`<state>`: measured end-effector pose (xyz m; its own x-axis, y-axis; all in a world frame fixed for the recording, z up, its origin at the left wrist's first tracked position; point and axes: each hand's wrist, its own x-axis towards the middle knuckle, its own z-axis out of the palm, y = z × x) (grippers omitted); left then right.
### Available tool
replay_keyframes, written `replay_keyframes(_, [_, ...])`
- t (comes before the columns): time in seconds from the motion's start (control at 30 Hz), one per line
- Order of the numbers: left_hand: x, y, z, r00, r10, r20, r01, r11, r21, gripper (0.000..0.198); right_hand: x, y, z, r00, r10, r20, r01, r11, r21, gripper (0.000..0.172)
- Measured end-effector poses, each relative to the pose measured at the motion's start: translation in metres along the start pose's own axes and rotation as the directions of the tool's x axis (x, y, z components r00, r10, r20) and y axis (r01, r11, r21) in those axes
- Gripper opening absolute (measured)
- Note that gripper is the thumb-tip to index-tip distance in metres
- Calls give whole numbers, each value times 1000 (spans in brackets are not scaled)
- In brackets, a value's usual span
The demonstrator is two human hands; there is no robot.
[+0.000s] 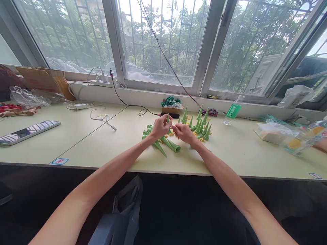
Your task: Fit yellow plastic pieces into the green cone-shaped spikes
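Note:
My left hand [160, 128] is closed around a green plastic spike [168, 117], its pointed tip showing above the fingers. Close beside it, my right hand [183, 133] is pinched at the thumb and fingers; whatever lies in that pinch is too small and covered to make out. Below the left hand, a green hollow cone [174, 146] lies on its side with its wide end towards me, next to a thinner green spike [160, 149]. Behind and right of my right hand, several green spikes [199, 119] stand points up. Small yellow plastic pieces [171, 134] are scattered among them.
A small box [171, 110] and a dark phone [170, 115] sit behind my hands. A bottle [233, 111] and a tissue pack [271, 132] stand right. A tablet [29, 132] and a cable [105, 119] lie left. Part of another person's skin [322, 144] shows at the right edge.

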<state>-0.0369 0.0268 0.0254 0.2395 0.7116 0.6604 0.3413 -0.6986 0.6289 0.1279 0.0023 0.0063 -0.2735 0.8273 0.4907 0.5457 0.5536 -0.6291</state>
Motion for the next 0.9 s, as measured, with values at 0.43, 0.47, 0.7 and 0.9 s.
replay_keyframes(0.43, [1,-1,0,1000,-16,-18,16,1000,5,11,0,-2,-1,1000,2,-16,-1,1000,12,30])
replay_keyframes(0.47, [0,0,0,1000,-16,-10,16,1000,2,11,0,-2,-1,1000,-4,-7,4,1000,11,32])
replay_keyframes(0.7, [0,1,-1,1000,-5,14,5,1000,1,13,-1,-2,-1,999,-21,27,21,1000,-16,49])
replay_keyframes(0.9, [1,0,1,1000,-13,-13,13,1000,4,11,-1,-4,-1,1000,9,-28,-8,1000,14,36])
